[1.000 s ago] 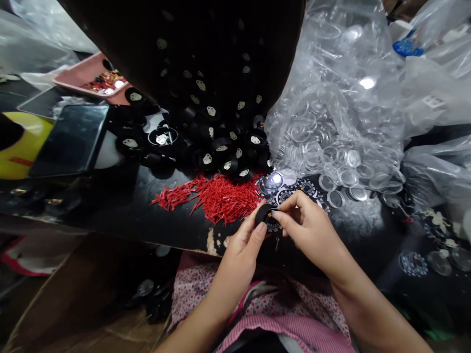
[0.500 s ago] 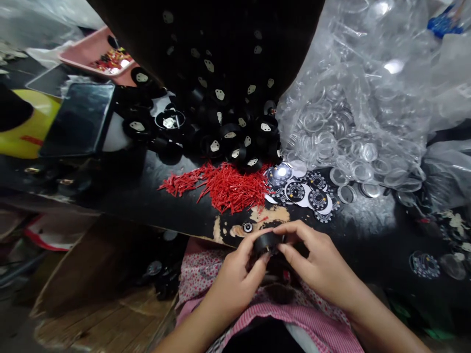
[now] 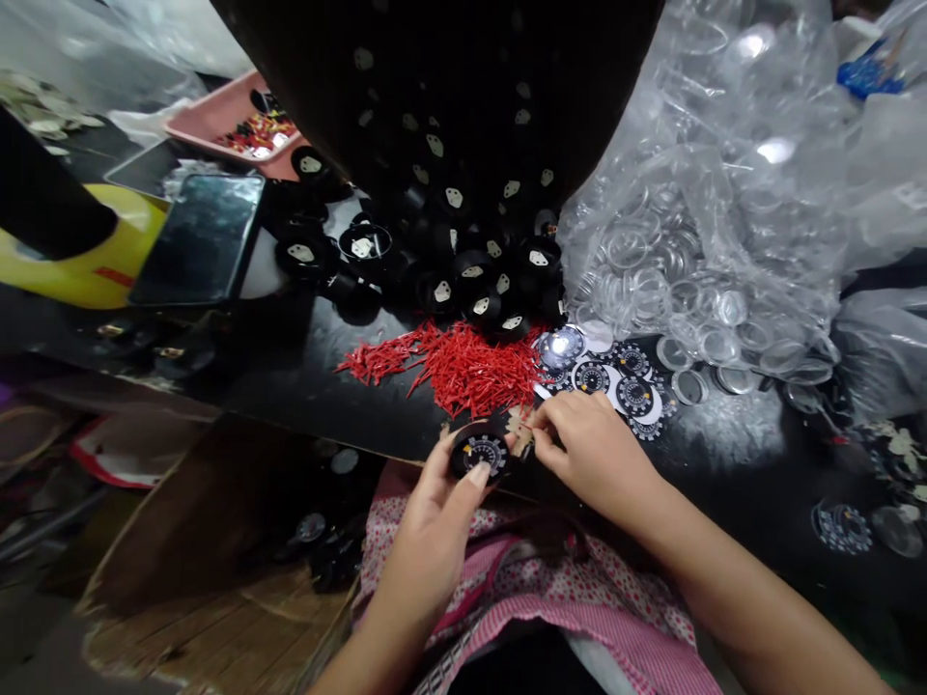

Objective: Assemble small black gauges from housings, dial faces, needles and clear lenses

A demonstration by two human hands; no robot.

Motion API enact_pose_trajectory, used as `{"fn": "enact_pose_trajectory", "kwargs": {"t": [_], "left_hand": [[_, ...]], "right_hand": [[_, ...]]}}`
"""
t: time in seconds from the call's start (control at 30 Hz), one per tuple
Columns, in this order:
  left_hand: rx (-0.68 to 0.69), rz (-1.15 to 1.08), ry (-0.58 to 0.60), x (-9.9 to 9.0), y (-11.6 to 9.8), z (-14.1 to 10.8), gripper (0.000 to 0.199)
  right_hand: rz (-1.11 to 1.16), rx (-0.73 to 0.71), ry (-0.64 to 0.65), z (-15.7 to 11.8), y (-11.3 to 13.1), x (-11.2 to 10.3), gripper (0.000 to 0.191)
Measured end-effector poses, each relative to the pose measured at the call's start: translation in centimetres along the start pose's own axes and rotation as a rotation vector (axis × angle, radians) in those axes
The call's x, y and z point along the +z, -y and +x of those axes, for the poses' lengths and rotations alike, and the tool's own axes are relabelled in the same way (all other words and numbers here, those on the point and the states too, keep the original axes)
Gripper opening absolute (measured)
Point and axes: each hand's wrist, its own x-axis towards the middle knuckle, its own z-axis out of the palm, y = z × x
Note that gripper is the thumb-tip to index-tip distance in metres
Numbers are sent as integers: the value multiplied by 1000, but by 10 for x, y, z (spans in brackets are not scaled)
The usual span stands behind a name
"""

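Observation:
My left hand (image 3: 441,502) holds a round black housing (image 3: 459,454) at the table's front edge, its thumb resting on the printed dial face (image 3: 484,452) that points up. Just right of it, my right hand (image 3: 590,444) has its thumb and forefinger pinched together; what lies between them is too small to make out. Beyond the hands is a heap of red pointers (image 3: 478,369). Printed dial discs (image 3: 634,394) lie to the right of that heap, partly behind my right hand. Many black housings (image 3: 482,305) are piled behind the red pointers.
Clear plastic rings (image 3: 714,338) spill from a plastic bag (image 3: 768,193) on the right. At the left are a phone-like dark slab (image 3: 199,239), a yellow round object (image 3: 137,241) and a pink tray (image 3: 217,116). An open cardboard box (image 3: 181,550) sits below the table edge.
The black housing has moved left with my left hand and now shows its dial face upward. My right hand has let go of the housing and moved up, near the dial discs. The view has shifted slightly.

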Motion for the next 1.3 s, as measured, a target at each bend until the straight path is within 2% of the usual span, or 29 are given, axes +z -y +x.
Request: {"fn": "enact_pose_trajectory", "kwargs": {"t": [0.1,0.23,0.37,0.57,0.67,0.77,0.83,0.93,1.07,1.2,1.3], "left_hand": [[20,-45,20,11,1,1,32],[-24,-49,59,18,3,6,31],[-39,-73,15,25,2,12,30],[-6,-265,35,33,-5,14,22],[-9,-284,29,35,-8,14,30],[-19,-231,-8,39,-10,15,46],[-47,-169,11,42,-8,17,41],[-41,-94,63,44,-2,20,30],[50,23,85,41,2,19,29],[93,124,127,39,-4,14,25],[135,206,93,41,-11,12,21]], "right_hand": [[70,62,-20,-3,-4,-2,14],[208,74,-30,-6,-5,-3,7],[280,46,-93,-9,-3,-3,2],[242,-20,-238,-15,-9,-2,12],[323,-28,-270,-17,-10,-6,13],[539,-29,-251,-20,-6,-13,10],[598,-26,-234,-21,-1,-17,9],[541,9,-215,-21,3,-20,10],[492,31,-197,-21,4,-21,11],[534,49,-210,-24,4,-21,13],[581,75,-205,-26,6,-22,14]]}}
